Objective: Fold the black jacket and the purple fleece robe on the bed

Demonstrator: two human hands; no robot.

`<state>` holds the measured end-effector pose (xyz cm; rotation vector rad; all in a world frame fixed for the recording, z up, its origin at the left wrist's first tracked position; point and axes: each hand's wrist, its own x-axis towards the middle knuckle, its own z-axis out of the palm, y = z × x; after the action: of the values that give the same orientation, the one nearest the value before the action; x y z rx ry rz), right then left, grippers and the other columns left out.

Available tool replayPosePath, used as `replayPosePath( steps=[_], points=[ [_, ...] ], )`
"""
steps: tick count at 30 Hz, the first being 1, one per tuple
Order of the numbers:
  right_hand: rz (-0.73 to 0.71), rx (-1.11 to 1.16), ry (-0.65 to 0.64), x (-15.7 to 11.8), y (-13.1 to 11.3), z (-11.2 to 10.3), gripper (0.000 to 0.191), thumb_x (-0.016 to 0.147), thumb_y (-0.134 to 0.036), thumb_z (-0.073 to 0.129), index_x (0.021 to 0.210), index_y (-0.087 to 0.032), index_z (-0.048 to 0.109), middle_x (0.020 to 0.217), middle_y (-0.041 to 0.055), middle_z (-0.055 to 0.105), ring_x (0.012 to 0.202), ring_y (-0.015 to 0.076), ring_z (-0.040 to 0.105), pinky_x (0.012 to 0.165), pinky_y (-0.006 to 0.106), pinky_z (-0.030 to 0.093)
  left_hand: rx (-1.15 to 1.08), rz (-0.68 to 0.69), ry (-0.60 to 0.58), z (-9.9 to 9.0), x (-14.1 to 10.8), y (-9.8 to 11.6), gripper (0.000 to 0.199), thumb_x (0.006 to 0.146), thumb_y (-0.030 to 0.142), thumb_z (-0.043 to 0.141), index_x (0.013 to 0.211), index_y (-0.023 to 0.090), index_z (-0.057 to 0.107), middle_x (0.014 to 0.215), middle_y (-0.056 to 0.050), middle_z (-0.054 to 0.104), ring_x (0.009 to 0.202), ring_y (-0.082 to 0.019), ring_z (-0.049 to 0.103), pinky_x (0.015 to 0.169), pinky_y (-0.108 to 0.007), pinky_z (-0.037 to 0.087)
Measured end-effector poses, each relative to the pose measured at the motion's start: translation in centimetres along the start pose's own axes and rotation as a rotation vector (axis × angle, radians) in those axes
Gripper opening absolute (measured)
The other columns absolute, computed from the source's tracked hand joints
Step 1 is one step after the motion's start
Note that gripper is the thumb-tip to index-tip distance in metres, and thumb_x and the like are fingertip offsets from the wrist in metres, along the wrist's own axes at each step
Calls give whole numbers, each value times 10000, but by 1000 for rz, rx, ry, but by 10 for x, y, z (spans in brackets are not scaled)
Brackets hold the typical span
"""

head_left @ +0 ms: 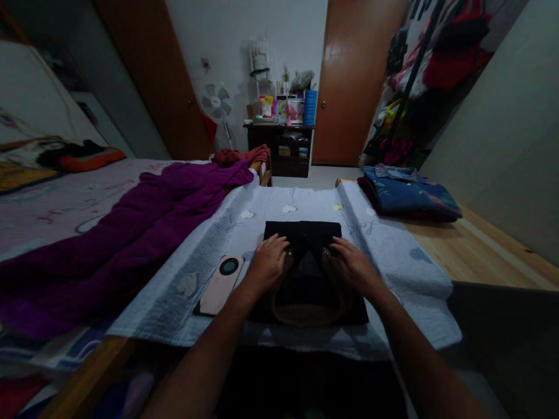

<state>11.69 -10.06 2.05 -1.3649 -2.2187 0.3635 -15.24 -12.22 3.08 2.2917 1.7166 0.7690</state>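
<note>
A dark folded garment (301, 288) lies in front of me on the pale blue cloth. It has a curved brown band like a collar, with a small round fastener at each end. My left hand (271, 261) rests on its left side, fingers stretched out and lying flat. On the opposite side, my right hand (353, 265) touches the garment's right edge with its fingers extended. Neither hand grips anything that I can see. Left of the garment lies a pink phone (222, 288) with a round black camera ring, back side up.
The pale blue quilted cloth (297, 201) covers the surface. A folded blue denim garment (406, 192) sits on the wooden board (441, 247) at right. A purple blanket (144, 227) spreads over the bed at left. Behind stand a fan (217, 102) and a dark cabinet (257, 142).
</note>
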Motion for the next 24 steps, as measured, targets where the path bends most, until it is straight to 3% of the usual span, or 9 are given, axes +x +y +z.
replayPosePath(
  steps=[2,4,7,9,12,16,20,22,24],
  points=[
    [-23,-104,41,11,-24,21,502,892,-184,369,1374,-126,495,1520,110,360,1432,239,253,1155,459,237,86,36,-37,23,0,22,460,900,254,441,1339,142,521,1457,-125,465,1405,-252,322,1161,-459,219],
    [-32,-189,-24,13,-38,46,534,904,-198,375,1433,-137,417,1557,90,281,1454,236,180,1163,470,196,168,41,-117,47,-7,33,558,893,302,464,1416,110,422,1513,-149,373,1435,-268,251,1166,-480,190],
    [8,-268,-162,5,-40,73,551,932,-249,359,1473,-147,348,1564,83,253,1449,237,200,1155,468,200,247,-7,-182,74,-20,34,594,902,337,426,1450,113,373,1545,-144,308,1452,-266,201,1171,-497,161],
    [32,-302,-202,0,-35,79,563,941,-296,359,1489,-173,318,1572,63,229,1450,242,194,1150,476,201,266,-30,-199,81,-25,31,595,904,362,409,1454,140,375,1555,-129,291,1457,-262,185,1173,-507,143],
    [37,-327,-215,-3,-31,78,568,944,-321,357,1495,-193,304,1577,42,212,1454,239,177,1150,475,193,240,-38,-214,78,-24,29,602,895,376,419,1454,154,378,1556,-129,289,1459,-263,179,1172,-522,129],
    [54,-328,-219,-4,-32,76,576,940,-330,371,1494,-190,306,1574,42,221,1452,245,183,1148,472,194,103,-23,-256,61,-19,22,535,887,368,459,1388,182,464,1538,-114,338,1446,-271,214,1158,-521,179],
    [86,-324,-236,-4,-39,69,566,928,-332,410,1472,-186,354,1564,70,256,1441,273,218,1132,493,213,43,-261,13,45,-18,-1,418,910,318,429,1289,180,538,1459,-133,435,1397,-289,315,1126,-496,262],
    [90,-332,-263,1,-46,60,530,907,-314,447,1419,-173,439,1531,105,335,1407,295,296,1115,506,235,17,-369,104,41,-20,-14,519,872,300,496,1360,134,444,1408,-183,466,1337,-298,407,1089,-465,329],
    [82,-336,-297,13,-56,49,431,894,-278,458,1291,-151,568,1420,149,495,1311,307,439,1089,509,269,-47,-414,99,38,-21,-23,689,814,303,581,1423,106,327,1371,-211,491,1279,-307,477,1033,-442,395]
  ],
)
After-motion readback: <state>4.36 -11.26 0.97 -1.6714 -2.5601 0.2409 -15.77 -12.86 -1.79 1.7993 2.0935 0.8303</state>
